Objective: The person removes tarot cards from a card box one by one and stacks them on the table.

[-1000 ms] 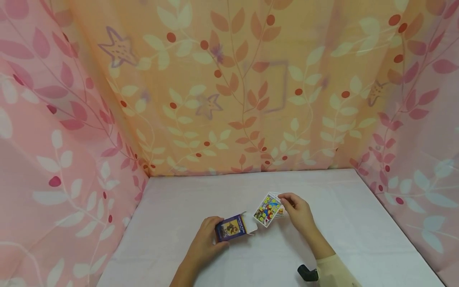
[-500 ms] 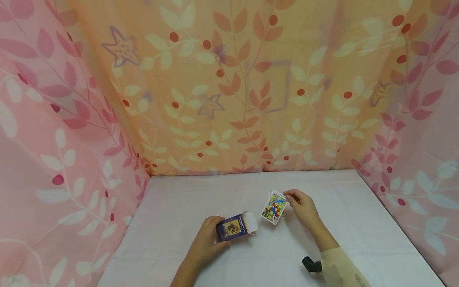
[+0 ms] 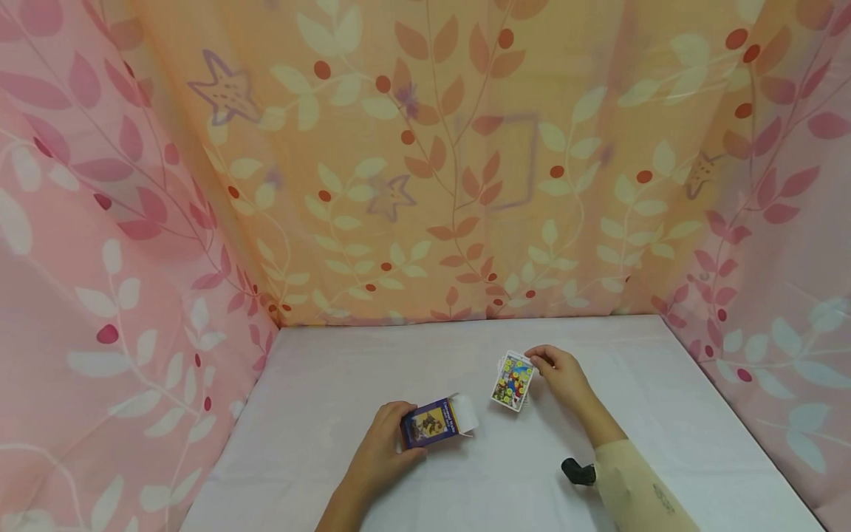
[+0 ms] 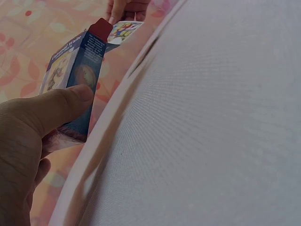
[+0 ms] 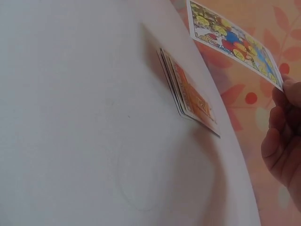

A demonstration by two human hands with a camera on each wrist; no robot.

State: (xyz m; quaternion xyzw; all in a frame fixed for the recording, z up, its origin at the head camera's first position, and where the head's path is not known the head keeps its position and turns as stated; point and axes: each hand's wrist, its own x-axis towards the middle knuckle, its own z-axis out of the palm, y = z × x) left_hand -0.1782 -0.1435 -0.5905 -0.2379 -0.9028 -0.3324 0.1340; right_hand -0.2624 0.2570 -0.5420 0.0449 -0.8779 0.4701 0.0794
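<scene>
A blue card box [image 3: 429, 423] with a picture on its front is gripped by my left hand [image 3: 383, 447]. Its white flap [image 3: 465, 414] stands open toward the right. In the left wrist view, the thumb [image 4: 70, 103] lies along the box's side. My right hand [image 3: 561, 375] pinches one colourful card [image 3: 513, 381] with yellow discs by its corner. Below that card, a small stack of cards [image 5: 195, 99] lies on the white surface, as the right wrist view shows; from the head camera it is mostly covered.
A black curved object [image 3: 577, 471] sits beside the right sleeve [image 3: 634, 484]. The white-covered table [image 3: 319, 391] is bounded by a patterned orange cloth [image 3: 432, 222] behind and pink cloth [image 3: 100, 295] at the sides.
My right hand has shifted a little to the right with the pinched card, which now covers more of the stack. The left hand and box stay nearly in place.
</scene>
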